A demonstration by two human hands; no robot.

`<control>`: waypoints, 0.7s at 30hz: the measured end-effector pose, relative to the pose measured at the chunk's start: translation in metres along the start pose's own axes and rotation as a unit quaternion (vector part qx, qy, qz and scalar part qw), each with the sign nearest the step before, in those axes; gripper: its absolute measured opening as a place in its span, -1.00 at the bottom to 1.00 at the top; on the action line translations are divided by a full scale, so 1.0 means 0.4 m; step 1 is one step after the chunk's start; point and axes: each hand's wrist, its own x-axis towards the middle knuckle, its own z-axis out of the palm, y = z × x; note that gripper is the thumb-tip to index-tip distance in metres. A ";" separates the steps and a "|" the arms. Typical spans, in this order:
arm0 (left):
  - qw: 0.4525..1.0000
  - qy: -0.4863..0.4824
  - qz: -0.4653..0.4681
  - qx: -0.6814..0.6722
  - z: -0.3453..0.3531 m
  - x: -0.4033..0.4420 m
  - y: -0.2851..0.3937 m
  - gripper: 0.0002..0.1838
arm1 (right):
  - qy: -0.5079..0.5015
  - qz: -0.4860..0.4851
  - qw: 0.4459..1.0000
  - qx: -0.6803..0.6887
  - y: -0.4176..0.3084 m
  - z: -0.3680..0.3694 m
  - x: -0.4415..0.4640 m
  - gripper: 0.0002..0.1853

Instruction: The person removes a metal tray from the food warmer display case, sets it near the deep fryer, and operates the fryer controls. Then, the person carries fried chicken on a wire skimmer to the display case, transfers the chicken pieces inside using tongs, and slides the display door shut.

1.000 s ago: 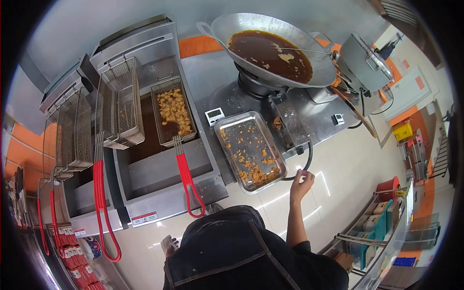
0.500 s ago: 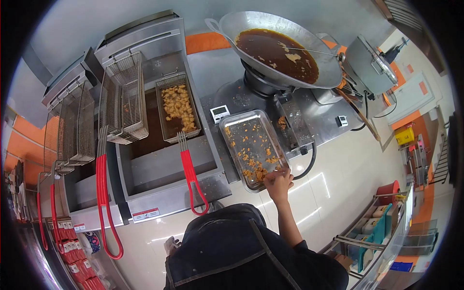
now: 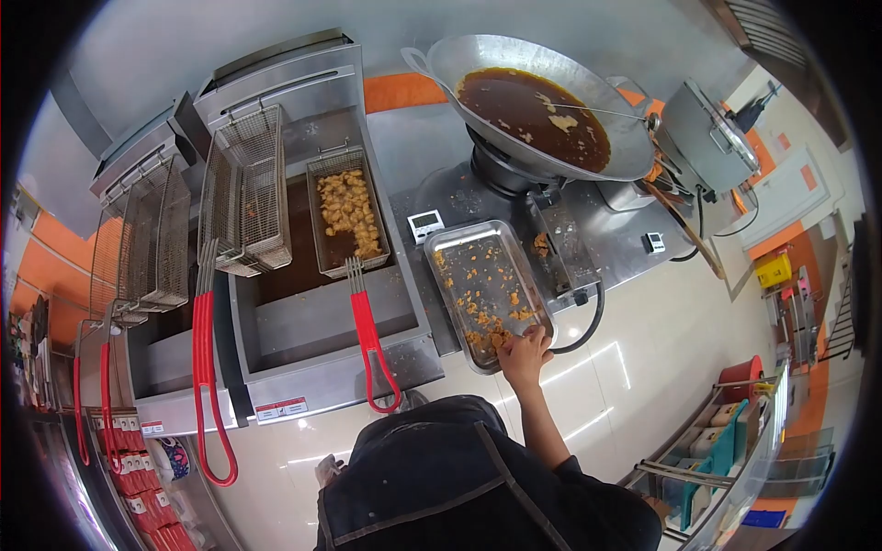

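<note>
My right hand [image 3: 525, 355] reaches over the near right corner of a metal tray [image 3: 439, 303]. Its fingers are bent and pinched together at the golden fried crumbs [image 3: 487, 336] heaped there; what lies between the fingertips is hidden. More crumbs are scattered across the tray. Low beside the dark apron [image 3: 413, 487], only a small pale part of my left hand [image 3: 328, 470] shows, with its fingers too blurred to make out.
Left of the tray, a fryer basket [image 3: 354, 211] holds fried pieces in oil, its red handle [image 3: 372, 349] jutting out. Two wire baskets [image 3: 246, 197] hang farther left. Behind stands a large wok [image 3: 634, 151] of oil. A white timer [image 3: 425, 224] sits by the tray.
The view has shifted slightly, so the counter and fryer appear a little lower and to the right. My right hand has moved slightly left along the tray's near end, fingers still at the crumbs.
</note>
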 end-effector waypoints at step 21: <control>0.971 0.060 -0.100 -0.208 -0.010 -0.006 0.023 -0.86 | 0.002 -0.446 0.642 0.623 -0.271 -0.412 -0.092 -0.79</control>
